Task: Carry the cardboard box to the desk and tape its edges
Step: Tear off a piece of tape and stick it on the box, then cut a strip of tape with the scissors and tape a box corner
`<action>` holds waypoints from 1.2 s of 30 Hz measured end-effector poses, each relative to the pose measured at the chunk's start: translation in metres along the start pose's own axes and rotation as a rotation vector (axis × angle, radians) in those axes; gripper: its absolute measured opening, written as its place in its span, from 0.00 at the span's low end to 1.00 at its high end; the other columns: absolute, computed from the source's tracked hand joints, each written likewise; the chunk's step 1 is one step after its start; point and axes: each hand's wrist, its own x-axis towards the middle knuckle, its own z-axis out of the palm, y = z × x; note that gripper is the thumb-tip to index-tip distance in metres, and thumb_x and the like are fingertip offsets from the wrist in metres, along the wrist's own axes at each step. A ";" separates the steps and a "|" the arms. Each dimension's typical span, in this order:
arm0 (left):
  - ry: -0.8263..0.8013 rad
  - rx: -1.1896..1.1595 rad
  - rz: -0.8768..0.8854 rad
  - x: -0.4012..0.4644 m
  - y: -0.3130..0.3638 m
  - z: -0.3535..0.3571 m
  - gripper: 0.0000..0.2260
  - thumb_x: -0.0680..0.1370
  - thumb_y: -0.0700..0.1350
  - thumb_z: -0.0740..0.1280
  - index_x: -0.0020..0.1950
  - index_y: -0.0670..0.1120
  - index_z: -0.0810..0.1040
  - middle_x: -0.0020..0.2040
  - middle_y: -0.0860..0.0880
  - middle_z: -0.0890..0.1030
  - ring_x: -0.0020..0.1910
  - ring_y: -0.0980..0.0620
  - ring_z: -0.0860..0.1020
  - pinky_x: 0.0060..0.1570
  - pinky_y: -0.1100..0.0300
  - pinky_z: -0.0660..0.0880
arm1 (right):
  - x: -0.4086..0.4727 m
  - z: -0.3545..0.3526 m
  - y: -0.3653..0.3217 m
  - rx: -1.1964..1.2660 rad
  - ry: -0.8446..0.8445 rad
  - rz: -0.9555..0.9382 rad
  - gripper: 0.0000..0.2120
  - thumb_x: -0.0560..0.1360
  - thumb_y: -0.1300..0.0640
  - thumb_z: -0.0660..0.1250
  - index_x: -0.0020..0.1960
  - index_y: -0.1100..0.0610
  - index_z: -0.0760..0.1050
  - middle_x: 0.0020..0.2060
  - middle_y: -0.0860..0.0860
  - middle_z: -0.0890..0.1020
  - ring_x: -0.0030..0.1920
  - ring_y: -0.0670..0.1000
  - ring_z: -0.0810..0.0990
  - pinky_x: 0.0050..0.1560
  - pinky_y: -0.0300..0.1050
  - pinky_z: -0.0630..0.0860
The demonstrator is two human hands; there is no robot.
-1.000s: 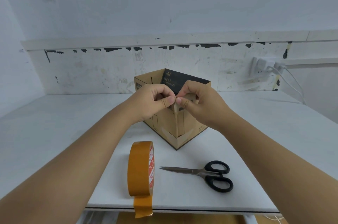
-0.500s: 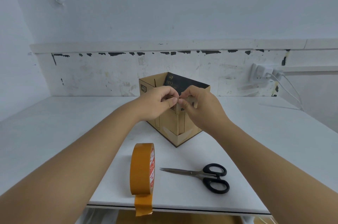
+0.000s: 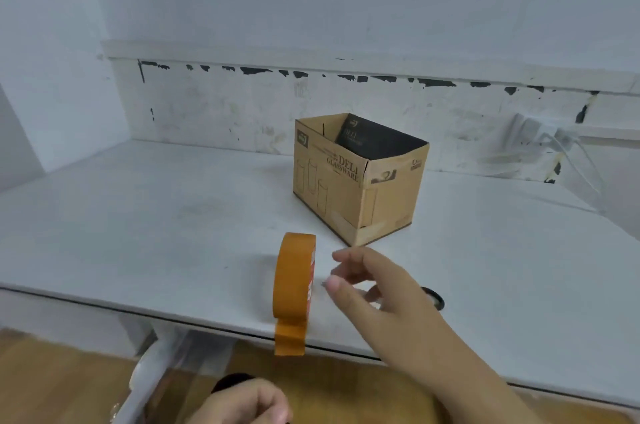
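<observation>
An open-topped cardboard box [image 3: 356, 188] stands on the white desk [image 3: 156, 233], turned with one corner toward me; tape strips run along that corner and its bottom edge. An orange tape roll [image 3: 293, 276] stands on edge near the desk's front, its loose end hanging over the edge. My right hand [image 3: 372, 281] hovers just right of the roll, fingers apart, holding nothing. My left hand [image 3: 242, 404] is low at the frame's bottom, below the desk edge, fingers curled; nothing shows in it.
Black scissors [image 3: 434, 299] lie behind my right hand, only a handle loop showing. A wall socket with white cables [image 3: 540, 136] sits at the back right. Wooden floor [image 3: 52, 385] and a white desk leg [image 3: 145, 378] show below the desk.
Both hands have left the box's top corner. My right hand dropped down beside the tape roll, my left pulled back below the desk edge. My view shifted left and downward.
</observation>
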 end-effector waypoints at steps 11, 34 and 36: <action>0.358 -0.485 -0.166 0.042 -0.008 0.039 0.13 0.75 0.49 0.66 0.43 0.39 0.82 0.24 0.45 0.77 0.16 0.54 0.67 0.17 0.68 0.60 | 0.010 0.046 0.006 -0.087 -0.102 -0.087 0.11 0.72 0.37 0.64 0.52 0.37 0.73 0.47 0.38 0.79 0.48 0.41 0.77 0.46 0.38 0.75; 0.415 -0.346 0.002 0.018 -0.015 0.050 0.11 0.72 0.57 0.68 0.33 0.53 0.78 0.28 0.53 0.74 0.24 0.56 0.72 0.23 0.69 0.67 | 0.005 0.059 0.019 -0.098 -0.050 -0.224 0.17 0.79 0.47 0.62 0.40 0.59 0.73 0.33 0.51 0.73 0.36 0.51 0.72 0.38 0.51 0.71; 0.420 -0.350 -0.007 0.016 -0.012 0.053 0.12 0.70 0.58 0.68 0.32 0.53 0.77 0.28 0.53 0.73 0.24 0.56 0.72 0.21 0.68 0.66 | 0.006 0.059 0.020 -0.106 -0.037 -0.234 0.17 0.79 0.47 0.62 0.39 0.59 0.72 0.33 0.49 0.72 0.37 0.50 0.71 0.38 0.46 0.69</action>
